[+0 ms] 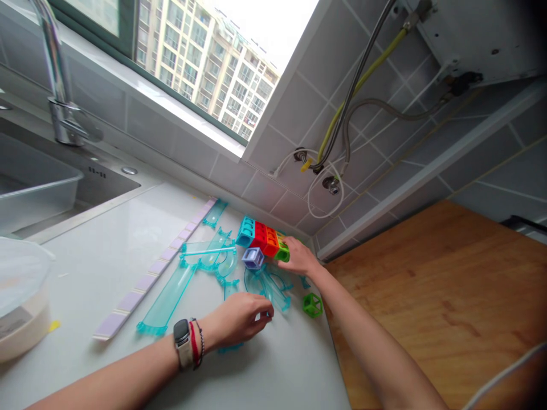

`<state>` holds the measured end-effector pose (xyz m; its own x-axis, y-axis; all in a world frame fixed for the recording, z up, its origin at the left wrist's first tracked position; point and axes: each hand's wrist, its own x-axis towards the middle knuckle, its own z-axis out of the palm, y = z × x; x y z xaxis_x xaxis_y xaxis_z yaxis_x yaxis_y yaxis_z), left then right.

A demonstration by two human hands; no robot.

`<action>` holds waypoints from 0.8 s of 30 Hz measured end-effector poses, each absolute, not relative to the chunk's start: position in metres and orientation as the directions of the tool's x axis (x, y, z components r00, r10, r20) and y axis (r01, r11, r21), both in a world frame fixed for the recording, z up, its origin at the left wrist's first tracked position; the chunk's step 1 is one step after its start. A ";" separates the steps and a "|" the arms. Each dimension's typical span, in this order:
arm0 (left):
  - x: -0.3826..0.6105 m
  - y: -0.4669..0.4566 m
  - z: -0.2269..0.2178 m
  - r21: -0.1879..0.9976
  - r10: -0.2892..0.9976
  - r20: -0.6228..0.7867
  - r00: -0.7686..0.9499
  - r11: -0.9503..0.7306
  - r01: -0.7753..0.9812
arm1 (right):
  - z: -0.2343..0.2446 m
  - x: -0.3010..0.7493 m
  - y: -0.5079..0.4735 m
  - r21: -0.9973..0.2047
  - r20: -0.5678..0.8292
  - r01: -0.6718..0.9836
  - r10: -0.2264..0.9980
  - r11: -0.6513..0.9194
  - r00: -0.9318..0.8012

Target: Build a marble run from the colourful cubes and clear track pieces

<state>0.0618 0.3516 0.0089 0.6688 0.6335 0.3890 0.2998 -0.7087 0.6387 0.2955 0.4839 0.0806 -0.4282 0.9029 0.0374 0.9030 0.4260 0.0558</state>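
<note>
My right hand (300,257) is at the right end of a row of coloured open-frame cube blocks, fingers closed on the green cube block (282,253). Beside it in the row are orange (270,242), red (260,234) and light-blue (245,231) cube blocks. A purple cube block (253,258) stands in front of the row. My left hand (244,316) hovers low over the counter, fingers curled and thumb near the fingertips; nothing shows between them. Clear teal track pieces (168,299) lie left of it, and more (273,287) lie between my hands.
A green open-frame piece (313,306) rests near the counter's right edge, beside a lower wooden board (427,296). One long lilac strip (147,280) crosses the white counter. At left are a round lidded tub (25,330), a sink with a tap (64,122) and a plastic basin (43,188).
</note>
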 end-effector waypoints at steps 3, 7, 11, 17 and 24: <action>0.061 0.352 0.010 0.636 0.635 0.389 0.667 -0.709 0.305 | 0.088 0.297 0.486 0.044 0.076 0.895 0.892 0.444 -0.446; 0.061 0.352 0.009 0.630 0.636 0.387 0.668 -0.711 0.312 | 0.093 0.298 0.490 0.047 0.138 0.888 0.878 0.457 -0.459; 0.061 0.352 0.007 0.632 0.638 0.395 0.661 -0.711 0.309 | 0.098 0.297 0.493 0.068 0.157 0.885 0.871 0.461 -0.466; 0.061 0.352 0.007 0.640 0.643 0.394 0.657 -0.705 0.306 | 0.107 0.301 0.491 0.035 0.121 0.921 0.913 0.388 -0.389; 0.061 0.354 0.007 0.634 0.641 0.394 0.659 -0.708 0.310 | 0.099 0.310 0.493 -0.029 0.120 0.940 0.935 0.340 -0.335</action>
<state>0.0614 0.3536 0.0069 0.6587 0.6411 0.3939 0.3100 -0.7082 0.6343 0.3102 0.4925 0.0988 -0.3346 0.9347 0.1201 0.9399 0.3403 -0.0295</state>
